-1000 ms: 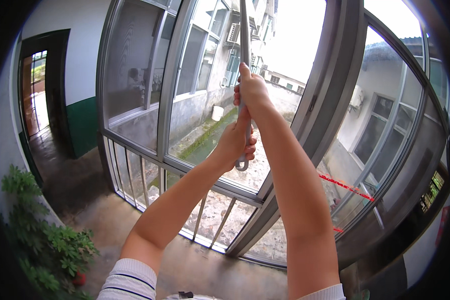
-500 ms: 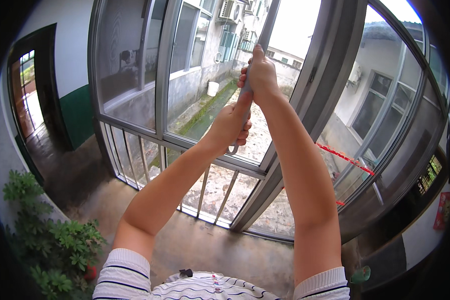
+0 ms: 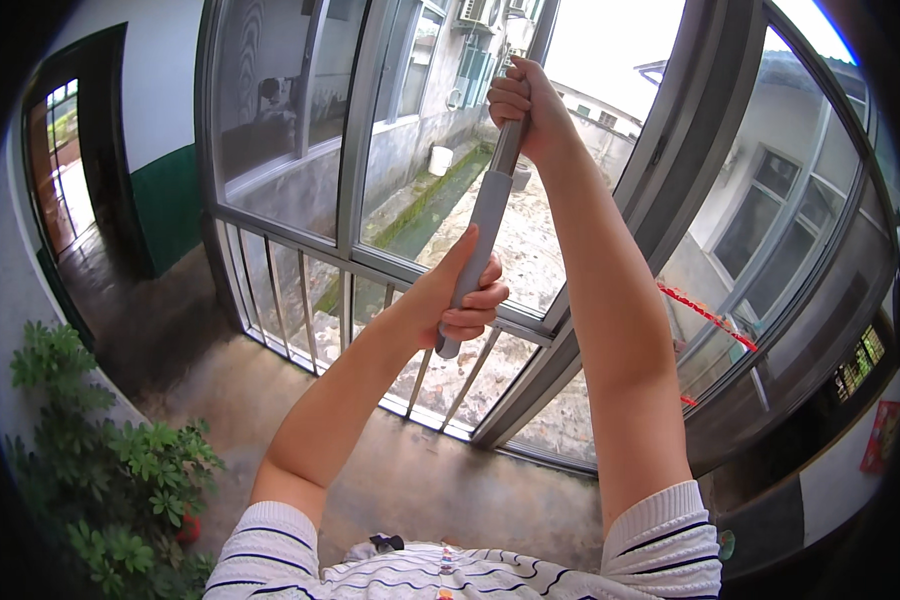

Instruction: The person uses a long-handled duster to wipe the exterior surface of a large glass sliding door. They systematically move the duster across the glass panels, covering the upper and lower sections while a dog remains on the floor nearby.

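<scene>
Gripping a long pole (image 3: 485, 215) in front of the tall window (image 3: 355, 150), the person is standing with both arms stretching forward. The left hand (image 3: 438, 293) is wrapping the lower part of the grey handle sleeve, whose end is poking out just below the fingers. The right hand (image 3: 532, 100) is clasping the bare metal shaft above the sleeve, so the hands are holding apart along the pole, with sleeve showing between them. The pole is slanting up toward the right, on the near side of the glass, above the bars (image 3: 275, 285) of the lower panels.

As I'm judging it, the taking-up is done and the work is somewhere in its middle: both hands are bearing the pole, and nobody is setting it down. Its far end is running out of sight at the top, so I'm not managing to tell what it's touching, or how much is finished and how much is remaining. Off to the left, a leafy plant (image 3: 165, 455) is standing well apart from it all.
</scene>
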`<state>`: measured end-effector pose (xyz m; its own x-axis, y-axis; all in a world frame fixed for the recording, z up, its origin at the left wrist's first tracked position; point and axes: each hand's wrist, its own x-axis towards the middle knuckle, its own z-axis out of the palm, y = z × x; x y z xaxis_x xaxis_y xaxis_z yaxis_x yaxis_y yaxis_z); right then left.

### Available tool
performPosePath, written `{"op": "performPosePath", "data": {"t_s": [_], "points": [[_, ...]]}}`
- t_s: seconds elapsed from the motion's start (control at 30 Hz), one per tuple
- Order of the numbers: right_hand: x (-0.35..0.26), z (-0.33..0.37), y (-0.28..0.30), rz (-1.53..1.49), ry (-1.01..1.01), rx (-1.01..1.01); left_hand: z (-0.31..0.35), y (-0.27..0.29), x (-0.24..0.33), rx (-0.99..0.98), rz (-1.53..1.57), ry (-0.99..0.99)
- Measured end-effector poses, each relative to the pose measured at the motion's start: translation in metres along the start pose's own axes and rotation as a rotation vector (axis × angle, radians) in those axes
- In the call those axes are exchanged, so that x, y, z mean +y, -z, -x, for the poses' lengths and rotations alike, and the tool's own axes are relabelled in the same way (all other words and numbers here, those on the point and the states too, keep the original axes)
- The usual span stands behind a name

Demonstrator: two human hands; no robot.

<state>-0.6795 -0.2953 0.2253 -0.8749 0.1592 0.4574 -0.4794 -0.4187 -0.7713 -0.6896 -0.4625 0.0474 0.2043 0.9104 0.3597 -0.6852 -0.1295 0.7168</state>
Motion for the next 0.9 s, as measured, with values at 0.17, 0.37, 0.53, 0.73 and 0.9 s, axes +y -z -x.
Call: {"op": "performPosePath", "data": {"t_s": [0.17,0.37,0.53,0.73,0.9], "points": [[0.016,0.004,-0.005,0.072,0.033,0.143,0.013,0.011,0.000,-0.032,0.080,0.050],[0.022,0.007,-0.024,0.170,0.082,0.339,0.022,-0.016,-0.001,0.486,-0.326,-0.007],[0.031,0.005,-0.013,0.295,0.061,0.432,0.019,-0.012,-0.017,0.574,-0.425,-0.142],[0.055,0.008,0.002,0.415,-0.038,0.485,0.015,0.008,-0.048,0.455,-0.249,-0.320],[0.047,-0.011,0.005,0.463,-0.057,0.466,-0.006,0.010,-0.040,0.453,-0.188,-0.253]]}}
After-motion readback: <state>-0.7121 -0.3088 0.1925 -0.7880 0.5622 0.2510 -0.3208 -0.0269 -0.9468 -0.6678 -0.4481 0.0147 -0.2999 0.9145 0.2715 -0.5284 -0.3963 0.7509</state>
